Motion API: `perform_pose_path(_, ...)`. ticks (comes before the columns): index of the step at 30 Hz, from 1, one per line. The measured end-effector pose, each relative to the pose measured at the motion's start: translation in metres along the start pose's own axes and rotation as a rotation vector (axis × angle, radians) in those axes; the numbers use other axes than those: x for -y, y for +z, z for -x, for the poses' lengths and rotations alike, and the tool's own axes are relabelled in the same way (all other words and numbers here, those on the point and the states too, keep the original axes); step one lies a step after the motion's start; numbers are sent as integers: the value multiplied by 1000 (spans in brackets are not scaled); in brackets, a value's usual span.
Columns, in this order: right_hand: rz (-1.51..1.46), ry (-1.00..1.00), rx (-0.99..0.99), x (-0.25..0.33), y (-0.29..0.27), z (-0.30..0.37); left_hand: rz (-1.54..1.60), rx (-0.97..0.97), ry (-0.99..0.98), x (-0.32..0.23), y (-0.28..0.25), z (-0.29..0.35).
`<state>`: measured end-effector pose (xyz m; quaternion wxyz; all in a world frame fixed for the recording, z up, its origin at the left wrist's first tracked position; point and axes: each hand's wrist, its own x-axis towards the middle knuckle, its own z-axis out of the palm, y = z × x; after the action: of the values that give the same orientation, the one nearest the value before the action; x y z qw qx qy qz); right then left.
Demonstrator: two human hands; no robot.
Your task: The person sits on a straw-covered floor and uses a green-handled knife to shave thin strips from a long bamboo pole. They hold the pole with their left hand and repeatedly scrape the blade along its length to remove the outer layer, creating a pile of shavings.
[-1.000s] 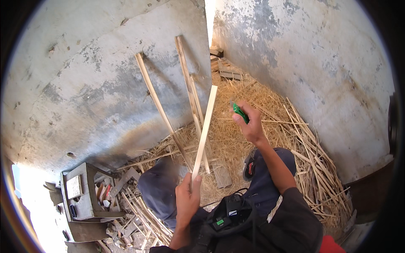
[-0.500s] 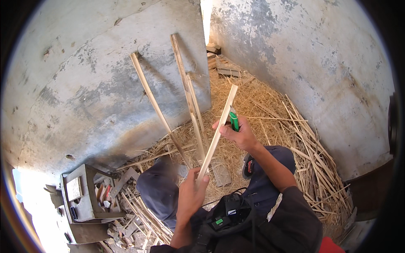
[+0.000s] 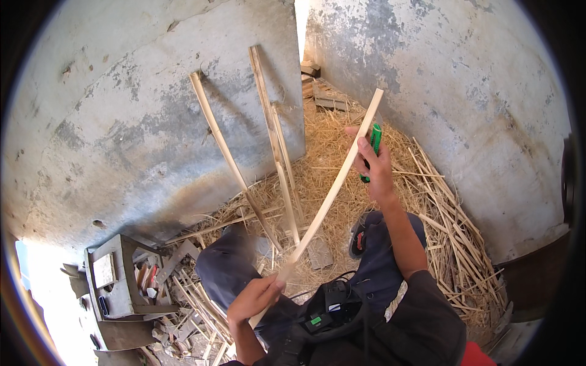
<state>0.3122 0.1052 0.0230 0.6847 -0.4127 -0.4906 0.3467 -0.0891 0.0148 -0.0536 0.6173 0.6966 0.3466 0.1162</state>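
A long pale bamboo strip (image 3: 336,183) slants upward in front of me, bowed a little along its length. Low on it, my left hand (image 3: 256,297) is closed round the strip near my lap, slightly blurred. My right hand (image 3: 375,165) grips the strip near its upper end, thumb on the near face. That same hand also keeps a green utility knife (image 3: 376,139) tucked behind the strip. Whether its blade is out cannot be seen.
Several split bamboo poles (image 3: 268,110) lean on the left wall (image 3: 140,110). Thin strips lie in a pile (image 3: 455,244) at right, and shavings (image 3: 329,146) cover the floor. A box-like wooden stand (image 3: 116,277) with odds and ends sits at lower left.
My right hand has moved up and right with the strip and knife, the knife now turned differently. My left hand has dropped lower, and more of the strip shows between my hands.
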Motion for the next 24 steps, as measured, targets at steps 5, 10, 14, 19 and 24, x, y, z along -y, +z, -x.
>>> perform_pose_path(5, -86, 29, -63, -12, -29, -15, 74, -426, -1, -20, 7, -13)
perform_pose_path(10, 939, -155, 79, -25, -40, -19, -9, -695, 34, -29, 9, -25)
perform_pose_path(14, 1386, -10, 769, -66, -55, 16, -38, -729, 85, -51, 12, -30)
perform_pose_path(19, 1183, 241, 577, -19, 4, 9, -61, -721, 134, -60, 17, -33)
perform_pose_path(24, 1093, 39, 589, -27, 3, 10, -16, -666, 171, -72, 22, -34)
